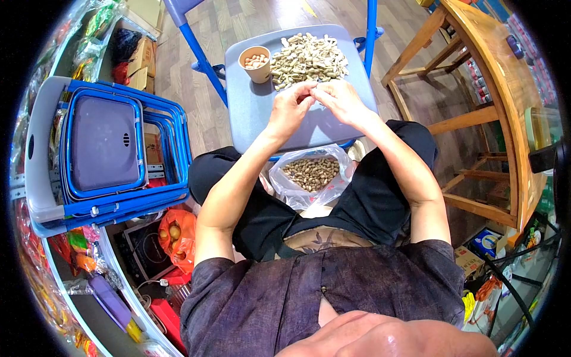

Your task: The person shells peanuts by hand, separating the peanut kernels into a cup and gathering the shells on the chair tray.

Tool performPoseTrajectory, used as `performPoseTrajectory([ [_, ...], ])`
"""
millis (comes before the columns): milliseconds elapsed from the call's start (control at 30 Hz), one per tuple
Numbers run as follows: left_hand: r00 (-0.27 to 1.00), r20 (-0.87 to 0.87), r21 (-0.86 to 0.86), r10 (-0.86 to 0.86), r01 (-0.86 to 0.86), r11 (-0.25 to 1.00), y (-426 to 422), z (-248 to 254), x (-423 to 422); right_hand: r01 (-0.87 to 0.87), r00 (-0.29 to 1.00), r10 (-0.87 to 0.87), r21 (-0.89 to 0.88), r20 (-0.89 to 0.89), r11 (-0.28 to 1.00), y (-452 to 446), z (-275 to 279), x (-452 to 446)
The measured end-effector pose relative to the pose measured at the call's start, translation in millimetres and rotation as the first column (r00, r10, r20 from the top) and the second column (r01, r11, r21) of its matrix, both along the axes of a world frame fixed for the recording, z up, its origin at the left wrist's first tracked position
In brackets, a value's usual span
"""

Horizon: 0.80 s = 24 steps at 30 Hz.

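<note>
Both hands meet above the grey chair seat, just in front of a heap of pale peanut shells. My left hand has its thumb and fingers pinched together, and my right hand touches it fingertip to fingertip. Whatever lies between the fingertips is too small to make out. A paper cup with shelled peanuts in it stands upright left of the heap. Below the seat's near edge, between my knees, an open clear plastic bag holds unshelled peanuts.
Folded blue-framed chairs stand at the left. A wooden table is at the right. An orange bag with round items lies at the lower left, near a black cooktop. Shelves with packets line the left side.
</note>
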<state>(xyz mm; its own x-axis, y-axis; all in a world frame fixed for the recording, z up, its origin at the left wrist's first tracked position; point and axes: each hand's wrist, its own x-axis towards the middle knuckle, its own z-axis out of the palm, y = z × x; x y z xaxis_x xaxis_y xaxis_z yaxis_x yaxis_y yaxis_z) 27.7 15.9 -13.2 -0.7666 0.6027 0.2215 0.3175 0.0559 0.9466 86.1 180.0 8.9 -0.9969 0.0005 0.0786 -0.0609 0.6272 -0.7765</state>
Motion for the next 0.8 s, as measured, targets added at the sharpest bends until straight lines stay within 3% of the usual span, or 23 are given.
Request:
performPoseTrajectory([
  [133,1.000,0.026,0.067,0.014,-0.016,0.998,-2,1,0,0.012,1.000,-0.013,-0.157,-0.007,0.988,-2,-13,-4],
  [200,0.999,0.052,0.076,0.017,-0.021,0.997,-3,2,-5,0.021,0.990,0.063,-0.570,0.127,0.821,-3,-14,-5],
  [233,0.997,0.080,0.086,0.016,-0.022,0.996,-4,3,-7,0.019,0.990,0.065,-0.570,0.126,0.822,-1,-11,-5],
  [300,0.995,0.095,0.075,0.038,-0.045,0.996,-5,7,-8,0.138,0.937,0.141,-0.709,0.319,0.691,4,-2,-5],
  [433,0.991,0.119,0.095,0.061,-0.072,0.993,-3,5,-11,0.210,0.925,0.126,-0.759,0.358,0.616,-4,1,-4],
  [700,0.982,0.184,0.144,0.044,-0.071,0.987,-5,14,-9,0.197,0.895,0.283,-0.875,0.344,0.442,-5,-3,-8],
  [800,0.989,0.138,0.134,0.062,-0.081,0.988,-5,14,-10,0.218,0.903,0.238,-0.859,0.358,0.463,-12,1,-5],
])
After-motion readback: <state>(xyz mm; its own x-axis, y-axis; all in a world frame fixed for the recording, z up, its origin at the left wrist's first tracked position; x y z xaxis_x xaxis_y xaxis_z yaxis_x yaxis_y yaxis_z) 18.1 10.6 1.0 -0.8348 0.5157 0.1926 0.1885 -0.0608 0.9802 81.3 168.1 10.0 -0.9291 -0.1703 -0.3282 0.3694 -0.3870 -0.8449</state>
